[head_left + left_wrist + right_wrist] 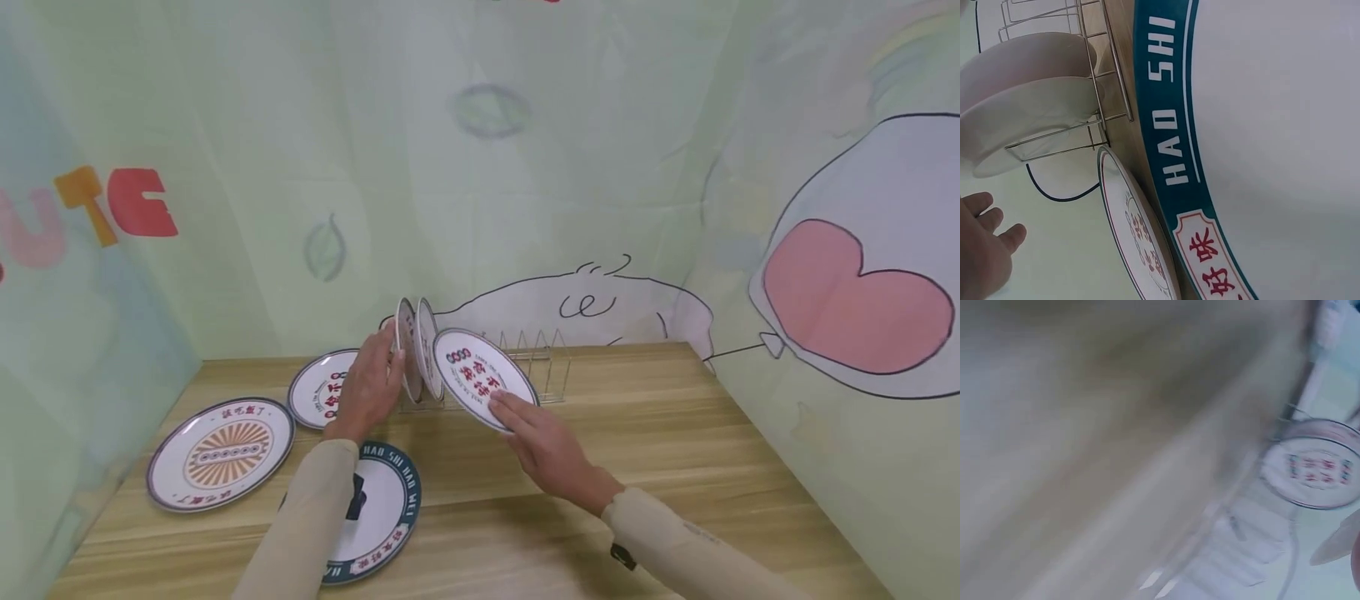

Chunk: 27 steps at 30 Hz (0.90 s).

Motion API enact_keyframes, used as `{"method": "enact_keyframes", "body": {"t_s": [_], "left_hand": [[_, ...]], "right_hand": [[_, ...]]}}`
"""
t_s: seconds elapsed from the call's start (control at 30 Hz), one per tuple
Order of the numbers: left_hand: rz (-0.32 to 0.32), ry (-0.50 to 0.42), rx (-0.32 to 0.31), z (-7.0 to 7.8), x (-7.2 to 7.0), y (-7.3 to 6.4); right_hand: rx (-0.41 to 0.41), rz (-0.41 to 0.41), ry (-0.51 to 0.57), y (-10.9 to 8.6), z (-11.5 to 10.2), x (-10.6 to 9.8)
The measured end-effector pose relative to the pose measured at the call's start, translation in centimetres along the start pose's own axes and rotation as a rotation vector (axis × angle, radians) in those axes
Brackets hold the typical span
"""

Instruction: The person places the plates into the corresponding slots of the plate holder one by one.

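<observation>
A small white plate (480,377) with red characters and a dark rim is tilted in front of the wire rack, and my right hand (551,450) pinches its lower right edge. Two white plates stand on edge at the left end of the dish rack (555,367). My left hand (367,387) is beside the outer standing plate (406,350), fingers pointing up. In the left wrist view, its loosely spread fingers (1011,239) show apart from the standing plates (1029,119). The right wrist view is blurred; a plate with red characters (1319,472) shows at its right side.
Flat on the wooden table (600,517) lie a plate with an orange sunburst (221,454), a plate with red characters (315,392) partly behind my left hand, and a large teal-rimmed plate (386,508) partly under my left forearm. A printed curtain (450,208) surrounds the table.
</observation>
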<state>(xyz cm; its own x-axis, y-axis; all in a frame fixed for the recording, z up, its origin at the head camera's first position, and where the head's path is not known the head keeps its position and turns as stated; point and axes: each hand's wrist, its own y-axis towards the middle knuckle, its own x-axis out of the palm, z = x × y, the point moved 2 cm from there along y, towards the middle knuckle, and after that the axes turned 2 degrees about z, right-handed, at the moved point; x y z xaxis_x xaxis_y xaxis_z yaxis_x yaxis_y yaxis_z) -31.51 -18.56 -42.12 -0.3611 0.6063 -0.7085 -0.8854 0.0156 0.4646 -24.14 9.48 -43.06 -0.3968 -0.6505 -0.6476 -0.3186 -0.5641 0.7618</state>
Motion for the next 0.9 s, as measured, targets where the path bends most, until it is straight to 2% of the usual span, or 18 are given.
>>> {"method": "enact_keyframes", "body": {"t_s": [0.2, 0.37, 0.43, 0.6, 0.77, 0.9], "left_hand": [[-0.031, -0.002, -0.035, -0.2, -0.1, 0.1], [-0.05, -0.019, -0.045, -0.2, -0.2, 0.0], [-0.039, -0.022, -0.037, -0.2, -0.2, 0.0], [-0.031, -0.028, -0.032, -0.1, -0.3, 0.0], [-0.049, -0.024, -0.043, -0.1, -0.3, -0.2], [-0.041, -0.016, -0.043, -0.3, -0.3, -0.2]], "right_hand": [[0.311, 0.136, 0.235, 6.8, 0.4, 1.7], [0.542, 0.256, 0.384, 10.1, 0.9, 3.6], [0.616, 0.29, 0.453, 10.9, 1.0, 4.2], [0.754, 0.344, 0.508, 12.1, 1.3, 6.0], [0.852, 0.322, 0.533, 12.2, 1.4, 7.9], [0.887, 0.299, 0.535, 11.9, 1.3, 9.1]]}}
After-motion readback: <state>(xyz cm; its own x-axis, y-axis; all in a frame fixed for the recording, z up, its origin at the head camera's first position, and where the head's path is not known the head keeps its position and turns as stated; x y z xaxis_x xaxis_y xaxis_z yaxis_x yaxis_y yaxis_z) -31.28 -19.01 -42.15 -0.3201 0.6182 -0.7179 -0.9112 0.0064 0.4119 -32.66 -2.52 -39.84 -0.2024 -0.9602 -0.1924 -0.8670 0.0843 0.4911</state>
